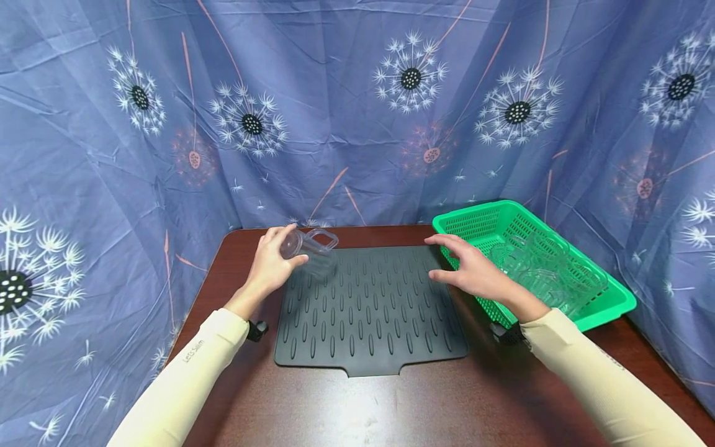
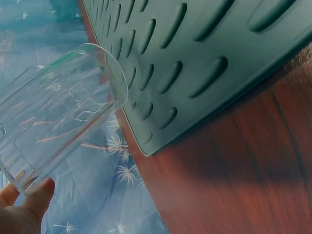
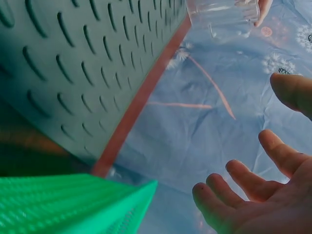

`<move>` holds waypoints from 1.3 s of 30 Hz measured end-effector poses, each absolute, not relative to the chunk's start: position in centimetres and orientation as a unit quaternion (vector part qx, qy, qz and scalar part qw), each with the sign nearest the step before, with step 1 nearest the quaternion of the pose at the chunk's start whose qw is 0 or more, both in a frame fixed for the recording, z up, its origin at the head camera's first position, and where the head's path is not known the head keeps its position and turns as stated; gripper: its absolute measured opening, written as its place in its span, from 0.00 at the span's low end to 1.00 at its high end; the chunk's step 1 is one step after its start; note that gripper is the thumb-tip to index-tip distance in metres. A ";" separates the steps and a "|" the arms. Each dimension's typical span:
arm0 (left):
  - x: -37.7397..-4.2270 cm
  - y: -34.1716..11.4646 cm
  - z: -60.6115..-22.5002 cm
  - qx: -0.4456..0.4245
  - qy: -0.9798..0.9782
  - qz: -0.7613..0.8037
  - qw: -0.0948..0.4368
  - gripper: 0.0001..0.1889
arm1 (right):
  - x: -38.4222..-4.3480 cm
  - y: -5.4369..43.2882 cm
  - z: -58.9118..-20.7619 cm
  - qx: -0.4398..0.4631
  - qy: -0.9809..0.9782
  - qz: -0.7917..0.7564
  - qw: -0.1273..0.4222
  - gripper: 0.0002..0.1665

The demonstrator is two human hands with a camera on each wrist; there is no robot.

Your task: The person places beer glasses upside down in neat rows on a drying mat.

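Observation:
A clear glass mug point(image 1: 319, 259) with a handle is tilted over the far left part of a dark ridged mat point(image 1: 368, 310). My left hand point(image 1: 269, 264) grips this mug around its base end, and its mouth points down toward the mat. In the left wrist view, thumb and fingers show at the base of the mug point(image 2: 63, 112). My right hand point(image 1: 473, 271) hovers by the mat's right edge, beside a green basket point(image 1: 621, 305), its fingers spread and holding nothing. The right wrist view shows those fingers point(image 3: 280, 151) apart.
Several clear glasses point(image 1: 544, 273) lie together in the green basket at the right. The brown wooden table point(image 1: 313, 410) carries the mat and basket. A blue curtain point(image 1: 335, 112) with dandelion prints hangs behind and along both sides.

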State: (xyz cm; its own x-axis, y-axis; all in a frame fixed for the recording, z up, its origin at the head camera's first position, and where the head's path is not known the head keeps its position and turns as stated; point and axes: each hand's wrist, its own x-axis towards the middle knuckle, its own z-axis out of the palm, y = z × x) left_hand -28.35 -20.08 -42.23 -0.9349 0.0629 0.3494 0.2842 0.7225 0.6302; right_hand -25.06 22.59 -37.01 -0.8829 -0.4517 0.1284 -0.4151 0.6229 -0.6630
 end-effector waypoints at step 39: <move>-32.3 -17.3 -41.9 -0.118 -0.942 -0.305 0.073 0.38 | -27.6 29.1 -32.8 -0.222 0.958 -0.180 -0.011 0.32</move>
